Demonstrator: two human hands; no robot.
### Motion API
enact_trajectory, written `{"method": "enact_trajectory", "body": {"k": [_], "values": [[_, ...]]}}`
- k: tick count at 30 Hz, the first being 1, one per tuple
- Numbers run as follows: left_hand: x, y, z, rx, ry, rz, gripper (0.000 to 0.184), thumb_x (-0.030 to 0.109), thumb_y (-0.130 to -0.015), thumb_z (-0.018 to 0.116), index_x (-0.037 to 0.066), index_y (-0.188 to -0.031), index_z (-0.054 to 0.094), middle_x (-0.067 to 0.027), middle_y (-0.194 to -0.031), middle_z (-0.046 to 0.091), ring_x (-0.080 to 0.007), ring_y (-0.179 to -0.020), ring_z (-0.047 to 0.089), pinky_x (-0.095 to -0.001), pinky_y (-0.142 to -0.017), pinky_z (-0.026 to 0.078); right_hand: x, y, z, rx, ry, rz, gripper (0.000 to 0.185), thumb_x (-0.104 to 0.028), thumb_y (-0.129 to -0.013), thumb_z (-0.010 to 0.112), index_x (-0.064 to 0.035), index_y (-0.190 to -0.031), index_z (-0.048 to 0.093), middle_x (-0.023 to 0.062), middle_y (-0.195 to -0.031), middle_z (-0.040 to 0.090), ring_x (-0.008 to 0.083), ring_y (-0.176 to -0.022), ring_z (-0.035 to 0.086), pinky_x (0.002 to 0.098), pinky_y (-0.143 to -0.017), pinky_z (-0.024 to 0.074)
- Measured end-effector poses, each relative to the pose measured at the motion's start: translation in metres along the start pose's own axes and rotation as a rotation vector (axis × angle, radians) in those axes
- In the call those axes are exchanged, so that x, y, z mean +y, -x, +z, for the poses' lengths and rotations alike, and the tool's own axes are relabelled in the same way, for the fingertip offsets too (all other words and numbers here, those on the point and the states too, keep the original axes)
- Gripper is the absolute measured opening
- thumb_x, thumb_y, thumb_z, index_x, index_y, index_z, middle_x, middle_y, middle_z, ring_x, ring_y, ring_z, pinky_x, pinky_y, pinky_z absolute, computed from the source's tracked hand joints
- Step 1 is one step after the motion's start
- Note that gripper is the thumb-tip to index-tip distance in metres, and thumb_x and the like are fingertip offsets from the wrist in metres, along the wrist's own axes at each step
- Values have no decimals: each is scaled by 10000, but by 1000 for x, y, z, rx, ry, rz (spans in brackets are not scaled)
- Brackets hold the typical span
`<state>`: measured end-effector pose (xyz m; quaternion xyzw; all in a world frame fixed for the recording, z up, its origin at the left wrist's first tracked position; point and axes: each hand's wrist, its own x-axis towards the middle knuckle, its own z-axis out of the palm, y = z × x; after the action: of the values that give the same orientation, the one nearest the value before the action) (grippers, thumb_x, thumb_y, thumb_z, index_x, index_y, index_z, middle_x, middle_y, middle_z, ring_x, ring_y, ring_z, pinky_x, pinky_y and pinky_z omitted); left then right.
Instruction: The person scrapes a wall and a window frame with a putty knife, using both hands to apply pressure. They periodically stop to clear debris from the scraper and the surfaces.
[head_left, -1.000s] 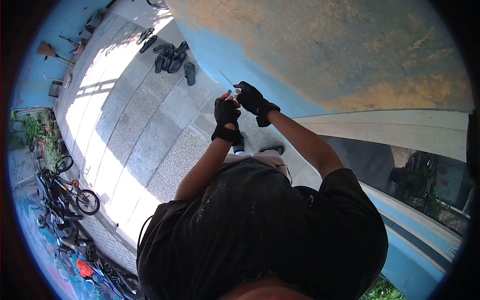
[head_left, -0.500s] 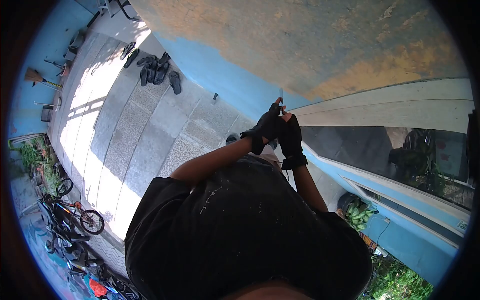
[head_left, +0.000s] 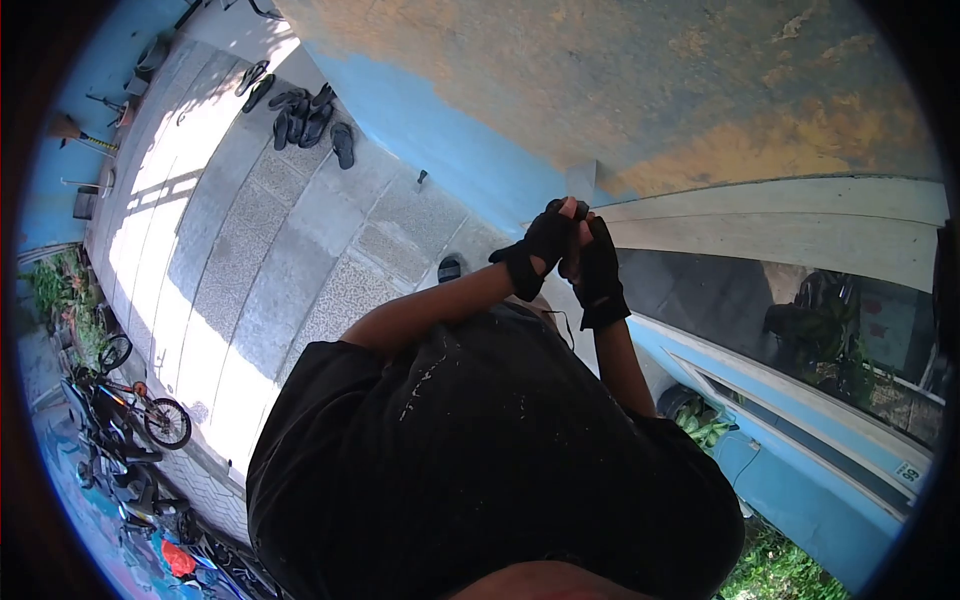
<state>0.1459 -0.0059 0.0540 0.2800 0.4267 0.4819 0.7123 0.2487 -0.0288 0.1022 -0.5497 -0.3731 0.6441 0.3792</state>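
Note:
A flat metal blade, like a scraper's [head_left: 581, 181], points up toward the painted wall [head_left: 480, 160]. Its dark end sits among the fingers of both hands, mostly hidden. My left hand [head_left: 546, 243], in a black fingerless glove, is closed round that end, thumb and fingertips just below the blade. Pressed against it on the right is my right hand [head_left: 598, 265], gloved the same way, its fingers bent round the lower part of the tool. The wall has light blue paint low down and a patchy grey and orange surface above.
Several black sandals [head_left: 305, 118] lie on the paved floor [head_left: 320, 215], near a small dark object [head_left: 422, 176]. Bicycles [head_left: 165, 423] and motorbikes stand at the far left. A window [head_left: 720, 300] with a pale frame runs along the right, above a potted plant [head_left: 703, 428].
Both hands have moved right along the wall with the tool and come together. Its blade, first seen as a thin line, now shows its broad face.

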Motion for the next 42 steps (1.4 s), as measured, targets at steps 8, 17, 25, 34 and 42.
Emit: {"method": "enact_trajectory", "body": {"k": [8,17,25,34,42], "values": [[-15,-27,-1,-418,999,-275,671,645,-916,320,49,-1182,475,-179,-1249,554,-336,-1154,532,-478,-975,443,-23,5,3,-146,-186,101,314,-451,-979,437,-142,-923,456,-30,-568,433,81,-383,386,216,-357,294],[-11,-38,1,-292,874,-245,598,610,-941,318,53,-1043,513,-141,-955,598,-328,-1091,557,-464,-849,514,-28,-3,-1,-105,-98,95,266,-354,-990,439,-164,-1175,458,-21,-562,450,88,-371,358,237,-346,284],[-7,-41,1,-68,899,-405,634,724,-873,331,125,-876,538,-91,-738,597,-308,-855,610,-459,-677,512,-2,-9,3,7,70,54,234,-332,-986,460,-168,-1152,461,-33,-578,449,69,-379,376,209,-348,299],[10,-41,-11,-62,808,-399,581,621,-930,376,137,-611,414,-31,-584,450,-332,-817,573,-453,-766,462,1,-16,14,82,349,-118,238,-240,-979,475,-40,-1077,561,26,-821,567,82,-678,522,244,-576,421],[13,-47,-14,19,791,-347,558,623,-923,394,136,-654,441,-26,-596,451,-312,-815,567,-431,-760,472,-5,-23,23,111,470,-309,257,-262,-978,474,-37,-1059,569,38,-820,574,116,-675,527,270,-607,434]]}}
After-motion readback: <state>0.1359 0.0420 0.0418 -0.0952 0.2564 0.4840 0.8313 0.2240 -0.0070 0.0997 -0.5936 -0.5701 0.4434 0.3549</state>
